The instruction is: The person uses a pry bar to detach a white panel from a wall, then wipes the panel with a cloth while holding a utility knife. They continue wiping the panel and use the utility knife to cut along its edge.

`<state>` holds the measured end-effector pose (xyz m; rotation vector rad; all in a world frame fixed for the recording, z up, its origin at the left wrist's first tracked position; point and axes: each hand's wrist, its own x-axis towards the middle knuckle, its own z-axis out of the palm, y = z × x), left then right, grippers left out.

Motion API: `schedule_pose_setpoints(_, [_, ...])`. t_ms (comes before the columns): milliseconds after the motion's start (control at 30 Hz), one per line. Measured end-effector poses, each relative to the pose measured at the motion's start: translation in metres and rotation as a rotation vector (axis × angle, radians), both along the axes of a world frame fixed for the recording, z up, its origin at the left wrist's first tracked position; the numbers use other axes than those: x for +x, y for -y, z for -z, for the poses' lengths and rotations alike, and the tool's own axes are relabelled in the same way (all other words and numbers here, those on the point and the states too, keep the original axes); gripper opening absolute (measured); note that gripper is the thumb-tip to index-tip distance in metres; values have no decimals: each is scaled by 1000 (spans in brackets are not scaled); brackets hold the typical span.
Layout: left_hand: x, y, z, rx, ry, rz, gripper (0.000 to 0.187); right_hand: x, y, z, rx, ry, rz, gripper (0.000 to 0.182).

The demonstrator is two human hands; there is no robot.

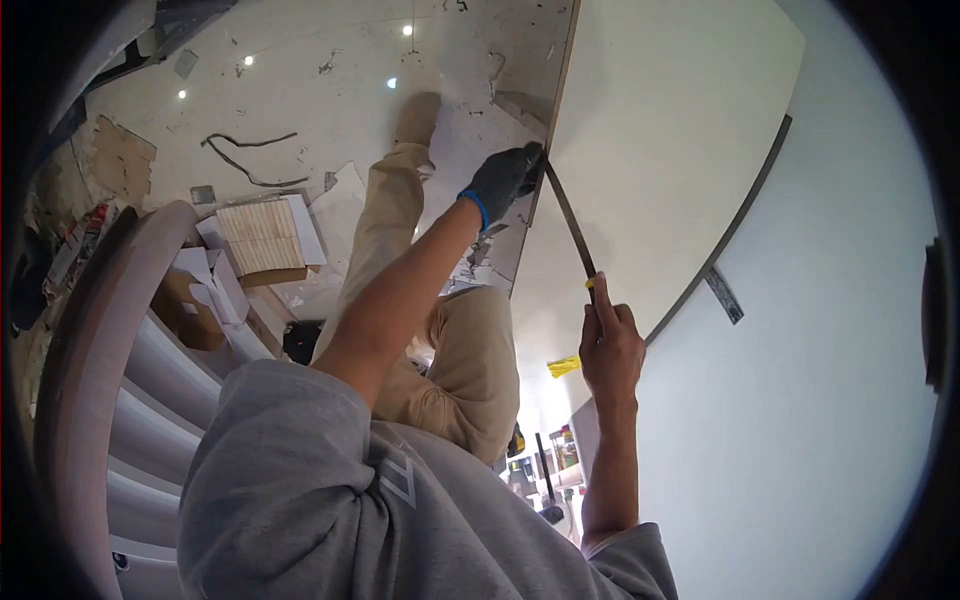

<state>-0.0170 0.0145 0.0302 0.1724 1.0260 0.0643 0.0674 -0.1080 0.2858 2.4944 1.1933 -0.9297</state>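
Grey sweatshirt sleeves (300, 480) fill the bottom of the head view, and both forearms reach up from them. Nearest, the bare right hand (608, 345) is closed around the lower end of a thin dark strip (570, 222); its fingers are curled together, with the forefinger laid straight up along the strip next to a small yellow piece (590, 283) at the grip. The strip runs up and to the left from there, across the face of a white panel (670, 130), to the left hand (503, 180). That hand wears a dark glove with a blue cuff, and its fingers are pressed together, pinching the upper end of the strip right at the panel's wooden edge. A long dark curved band (735, 220) crosses the panel farther right. Below the arms, tan trousers (470, 360) show on a bent leg. Beyond that lies a dusty floor (330, 70) strewn with debris, with opened cardboard boxes (255, 240) to the left and a loose dark cable (245, 160) past them.
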Motion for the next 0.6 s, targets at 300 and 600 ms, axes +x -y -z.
schedule_pose_setpoints(300, [-36, 33, 43, 66, -175, 244, 35, -37, 27, 57, 128, 6, 26, 40])
schedule_pose_setpoints(600, [-40, 44, 12, 214, -170, 68, 40, -33, 80, 59, 250, -47, 64, 45])
